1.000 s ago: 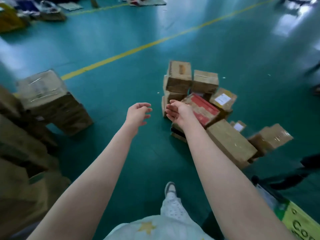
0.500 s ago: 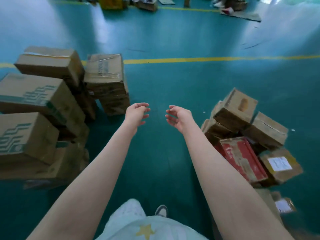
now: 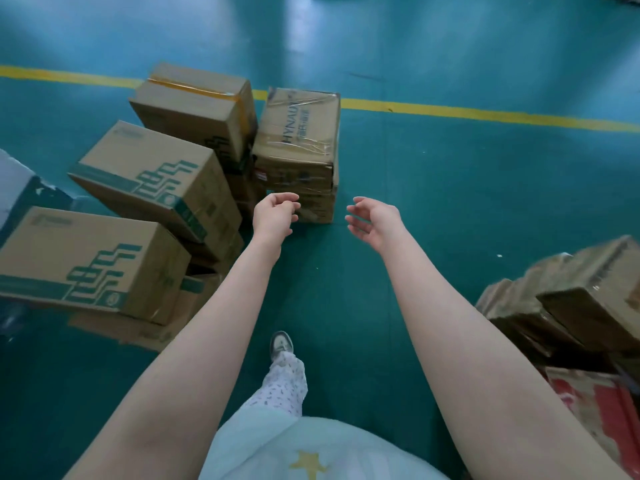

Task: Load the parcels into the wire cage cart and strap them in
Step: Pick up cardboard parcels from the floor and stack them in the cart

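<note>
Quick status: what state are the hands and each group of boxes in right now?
left hand: empty, fingers loosely curled
right hand: empty, fingers spread
taped box: shut, wrapped in clear tape, atop a stack
green-print boxes: shut, stacked, tilted
right pile: jumbled on the floor

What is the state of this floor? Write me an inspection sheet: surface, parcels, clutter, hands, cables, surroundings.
Surface: green floor with a yellow line.
Job's things: printed boxes stacked left; taped box ahead; parcel pile right; cage cart not in view.
Clutter: nothing seen.
Hands: left hand and right hand reach forward, empty, fingers loosely curled.
Cables: nothing seen.
Surroundings: white-and-blue thing at left edge, unidentifiable.
</note>
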`<state>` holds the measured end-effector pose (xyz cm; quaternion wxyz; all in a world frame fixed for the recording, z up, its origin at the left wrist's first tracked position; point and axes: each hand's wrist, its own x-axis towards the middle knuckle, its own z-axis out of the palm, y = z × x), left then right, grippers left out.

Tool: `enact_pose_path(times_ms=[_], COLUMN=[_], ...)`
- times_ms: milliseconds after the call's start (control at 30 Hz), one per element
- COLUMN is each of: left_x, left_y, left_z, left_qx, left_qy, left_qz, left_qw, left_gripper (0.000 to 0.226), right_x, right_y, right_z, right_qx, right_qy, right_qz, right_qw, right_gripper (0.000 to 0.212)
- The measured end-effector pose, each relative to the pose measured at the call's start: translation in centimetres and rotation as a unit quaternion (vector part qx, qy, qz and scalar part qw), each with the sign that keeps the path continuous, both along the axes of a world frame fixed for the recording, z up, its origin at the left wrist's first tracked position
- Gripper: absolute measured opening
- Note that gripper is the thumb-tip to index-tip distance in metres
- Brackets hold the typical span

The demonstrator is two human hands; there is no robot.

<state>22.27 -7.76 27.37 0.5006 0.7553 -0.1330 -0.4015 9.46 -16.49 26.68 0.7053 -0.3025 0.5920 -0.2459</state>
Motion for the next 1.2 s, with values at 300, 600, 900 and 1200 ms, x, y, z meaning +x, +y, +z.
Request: enact_pose_path(times_ms=[300, 600, 900, 1200], left_x=[12.3, 19.2, 23.3, 28.2], left_y=[-8.8, -18.2, -26.3, -32.2], left_z=[-1.8, -7.2, -16.7, -25.5], left_qx=[0.046, 0.106, 0.148, 0.206], left_qy=[-0.002, 0.0, 0.041, 0.029], left_qz=[-0.035, -0.014, 0.037, 0.045], left_qw=[0.998, 0.994, 0.987, 0.977], left_gripper=[0.02, 0.019, 0.029, 0.051], right_x=[10.2, 16.0, 18.8, 21.0], right_y=[-8.6, -18.7, -28.1, -33.9], right_z=[-3.0, -10.1, -18.9, -28.0], right_qx=[0.04, 0.081, 0.086, 0.041], right_qy=[0.019, 0.062, 0.118, 0.207], right_qz=[-0.009, 0.005, 0.005, 0.048], right_qw=[0.999, 0.995, 0.989, 0.976], right_gripper=[0.021, 0.016, 0.016, 0.054])
